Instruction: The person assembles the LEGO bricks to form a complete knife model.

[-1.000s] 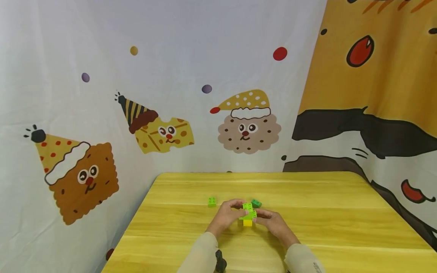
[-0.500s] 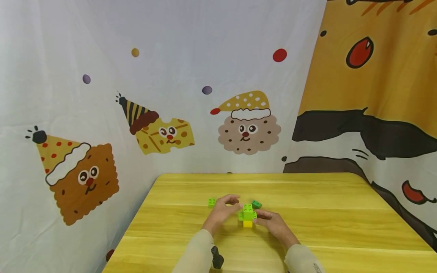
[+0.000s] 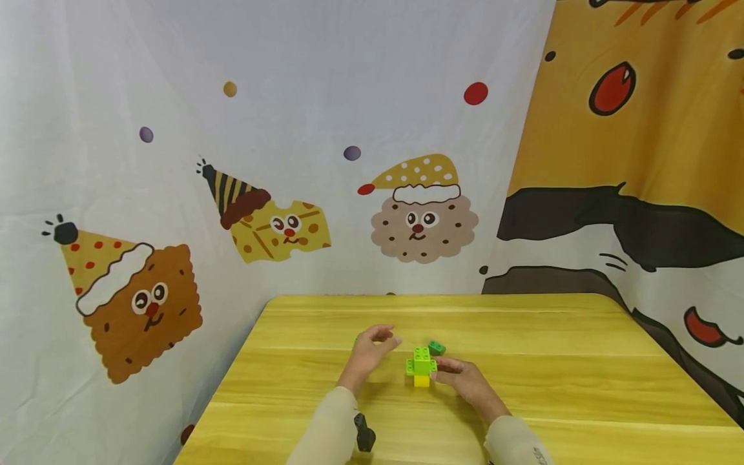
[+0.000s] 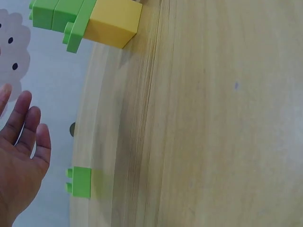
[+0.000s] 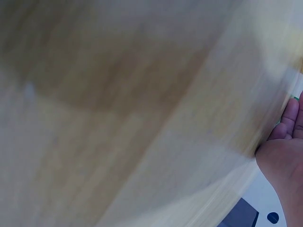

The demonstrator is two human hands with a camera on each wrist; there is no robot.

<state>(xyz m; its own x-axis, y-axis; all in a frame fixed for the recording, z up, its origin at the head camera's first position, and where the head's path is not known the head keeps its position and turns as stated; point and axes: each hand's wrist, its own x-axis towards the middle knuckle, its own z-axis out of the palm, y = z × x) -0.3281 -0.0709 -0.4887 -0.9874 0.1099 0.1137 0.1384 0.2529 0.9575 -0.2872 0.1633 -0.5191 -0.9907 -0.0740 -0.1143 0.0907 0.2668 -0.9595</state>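
A stack of toy building bricks (image 3: 422, 363) stands upright on the table, a yellow brick (image 3: 422, 381) at its base and light green bricks above. A wide green piece sticks out on both sides. My right hand (image 3: 469, 385) holds the stack's right side with thumb and fingertips; in the right wrist view the hand (image 5: 286, 151) shows only at the edge. My left hand (image 3: 367, 355) is apart from the stack, fingers loosely bent, holding nothing. A loose light green brick (image 4: 82, 182) lies near it, mostly hidden behind that hand in the head view.
A dark green brick (image 3: 436, 348) lies just behind the stack. The wooden table (image 3: 523, 329) reaches back to a white cloth (image 3: 314, 97) printed with cartoon biscuits and cheese. A black device (image 3: 364, 434) sits at the left wrist.
My left hand has let go of the stack and moved left, now covering most of the loose light green brick. My right hand has stayed at the stack's right side.
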